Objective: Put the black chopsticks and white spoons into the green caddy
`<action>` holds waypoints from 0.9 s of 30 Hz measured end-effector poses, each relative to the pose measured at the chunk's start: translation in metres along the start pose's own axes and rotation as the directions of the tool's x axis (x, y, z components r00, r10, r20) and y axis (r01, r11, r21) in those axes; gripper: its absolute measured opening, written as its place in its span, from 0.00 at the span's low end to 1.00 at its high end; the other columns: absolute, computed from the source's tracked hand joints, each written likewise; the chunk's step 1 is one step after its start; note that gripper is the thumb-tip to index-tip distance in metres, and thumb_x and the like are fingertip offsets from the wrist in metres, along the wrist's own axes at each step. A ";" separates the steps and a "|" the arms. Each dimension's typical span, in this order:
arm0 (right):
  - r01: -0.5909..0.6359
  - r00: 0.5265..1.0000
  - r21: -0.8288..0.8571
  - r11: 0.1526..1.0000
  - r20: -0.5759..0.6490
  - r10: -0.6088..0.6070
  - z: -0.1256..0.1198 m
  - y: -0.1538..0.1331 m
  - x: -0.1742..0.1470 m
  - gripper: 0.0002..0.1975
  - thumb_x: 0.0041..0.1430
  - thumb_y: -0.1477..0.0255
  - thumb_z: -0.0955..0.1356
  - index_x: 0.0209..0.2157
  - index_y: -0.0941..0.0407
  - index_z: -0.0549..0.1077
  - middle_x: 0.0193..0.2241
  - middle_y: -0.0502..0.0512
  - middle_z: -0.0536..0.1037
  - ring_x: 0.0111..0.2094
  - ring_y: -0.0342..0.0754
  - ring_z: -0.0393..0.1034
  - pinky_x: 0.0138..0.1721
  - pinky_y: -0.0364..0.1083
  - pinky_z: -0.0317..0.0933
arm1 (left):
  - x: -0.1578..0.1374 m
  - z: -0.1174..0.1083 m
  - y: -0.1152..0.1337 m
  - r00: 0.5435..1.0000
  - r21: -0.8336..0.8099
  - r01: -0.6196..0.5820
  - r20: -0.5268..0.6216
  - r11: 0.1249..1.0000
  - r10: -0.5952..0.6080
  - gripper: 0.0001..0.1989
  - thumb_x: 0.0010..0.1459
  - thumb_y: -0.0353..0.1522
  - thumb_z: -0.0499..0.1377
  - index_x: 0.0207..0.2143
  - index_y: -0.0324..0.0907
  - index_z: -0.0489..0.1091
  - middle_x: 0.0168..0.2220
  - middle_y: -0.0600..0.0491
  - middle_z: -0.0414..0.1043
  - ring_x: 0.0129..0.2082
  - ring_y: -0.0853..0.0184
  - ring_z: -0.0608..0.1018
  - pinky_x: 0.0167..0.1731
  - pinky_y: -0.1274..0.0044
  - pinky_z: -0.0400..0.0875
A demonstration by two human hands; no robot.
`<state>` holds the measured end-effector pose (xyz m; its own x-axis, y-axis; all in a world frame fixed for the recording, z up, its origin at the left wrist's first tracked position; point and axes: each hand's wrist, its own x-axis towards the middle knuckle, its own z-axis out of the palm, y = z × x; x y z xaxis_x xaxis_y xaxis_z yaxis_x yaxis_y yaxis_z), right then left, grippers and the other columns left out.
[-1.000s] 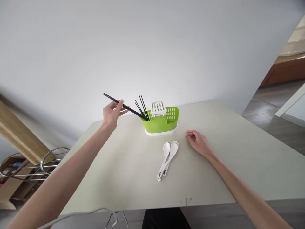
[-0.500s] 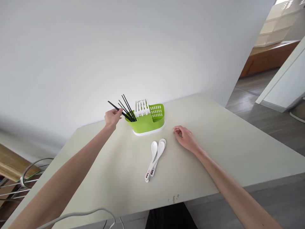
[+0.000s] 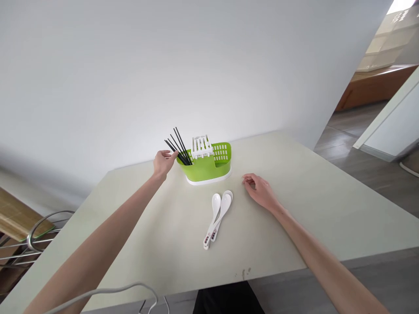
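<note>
My left hand [image 3: 164, 162] is at the left end of a green plastic cutlery caddy [image 3: 206, 170]. Its thumb and fingertips are pinched at black chopsticks [image 3: 181, 146], which lean up and left out of the left compartment with their lower ends hidden inside. A white slotted piece [image 3: 202, 147] tops the caddy's middle, and a white base runs beneath. My right hand [image 3: 261, 190] rests on the table to the right, holding nothing, its fingers loosely curled and apart from the thumb. Between me and the caddy lie white spoons [image 3: 216, 214], overlapping, handles towards me.
The pale table [image 3: 157, 261] stands against a white wall [image 3: 209, 65]. A grey cable [image 3: 121, 288] crosses the near left edge. At the far left are a metal rack [image 3: 31, 242] and a wooden board [image 3: 22, 213].
My left hand has moved right, closer to the caddy, and the chopstick it held has swung more upright, beside the others. The right hand stays on the table. The view has shifted slightly.
</note>
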<state>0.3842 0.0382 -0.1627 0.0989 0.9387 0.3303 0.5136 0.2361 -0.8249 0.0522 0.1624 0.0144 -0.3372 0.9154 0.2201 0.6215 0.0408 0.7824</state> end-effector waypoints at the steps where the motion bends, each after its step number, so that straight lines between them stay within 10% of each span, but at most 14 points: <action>1: -0.001 1.000 0.003 1.000 0.000 0.001 0.000 0.000 0.000 0.12 0.65 0.69 0.63 0.48 0.50 0.73 0.41 0.54 0.84 0.45 0.53 0.77 0.54 0.56 0.67 | -0.005 -0.003 0.000 0.999 -0.012 -0.012 -0.034 1.000 0.011 0.18 0.57 0.42 0.69 0.43 0.44 0.68 0.45 0.47 0.76 0.44 0.60 0.79 0.42 0.70 0.74; 5: -0.010 1.000 0.013 1.000 -0.001 0.010 0.000 0.001 0.000 0.12 0.64 0.68 0.64 0.48 0.50 0.73 0.41 0.54 0.84 0.45 0.53 0.77 0.54 0.57 0.68 | -0.046 -0.014 -0.005 0.958 -0.002 -0.254 -0.137 0.967 0.251 0.15 0.66 0.42 0.60 0.48 0.44 0.66 0.45 0.47 0.72 0.41 0.63 0.77 0.42 0.71 0.73; 8: -0.017 1.000 0.015 1.000 0.001 0.017 -0.001 0.001 0.000 0.12 0.64 0.68 0.64 0.48 0.50 0.73 0.41 0.54 0.84 0.45 0.53 0.77 0.54 0.57 0.68 | -0.092 -0.013 -0.011 0.895 0.059 -0.419 0.197 0.906 0.401 0.14 0.67 0.44 0.57 0.46 0.45 0.68 0.37 0.51 0.73 0.33 0.64 0.76 0.36 0.71 0.73; 11: -0.023 1.000 0.010 1.000 0.001 0.023 -0.003 0.001 0.000 0.13 0.64 0.68 0.64 0.48 0.50 0.73 0.41 0.54 0.84 0.45 0.53 0.77 0.54 0.57 0.68 | -0.133 -0.002 -0.018 0.716 0.103 -0.532 0.585 0.841 0.381 0.16 0.66 0.47 0.58 0.46 0.45 0.71 0.38 0.50 0.75 0.31 0.62 0.78 0.34 0.69 0.73; 19: -0.028 1.000 -0.001 1.000 0.001 0.028 -0.006 0.002 -0.001 0.13 0.63 0.69 0.65 0.48 0.50 0.74 0.42 0.53 0.84 0.44 0.52 0.78 0.54 0.55 0.69 | -0.144 0.045 -0.032 0.529 0.035 -0.631 0.750 0.775 0.397 0.17 0.69 0.39 0.53 0.54 0.45 0.75 0.57 0.42 0.74 0.46 0.56 0.80 0.50 0.62 0.76; 27: -0.031 1.000 0.005 1.000 0.004 0.031 -0.004 0.002 -0.001 0.13 0.63 0.68 0.65 0.48 0.50 0.75 0.41 0.54 0.84 0.44 0.52 0.77 0.54 0.56 0.69 | -0.107 0.027 -0.051 0.542 -0.043 -0.404 0.794 0.914 0.277 0.23 0.61 0.53 0.60 0.38 0.43 0.78 0.41 0.46 0.82 0.40 0.56 0.82 0.42 0.65 0.78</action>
<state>0.3888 0.0368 -0.1622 0.1114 0.9466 0.3027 0.5061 0.2081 -0.8370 0.0757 0.0735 -0.0645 0.5509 0.8250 -0.1263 0.6734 -0.3501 0.6511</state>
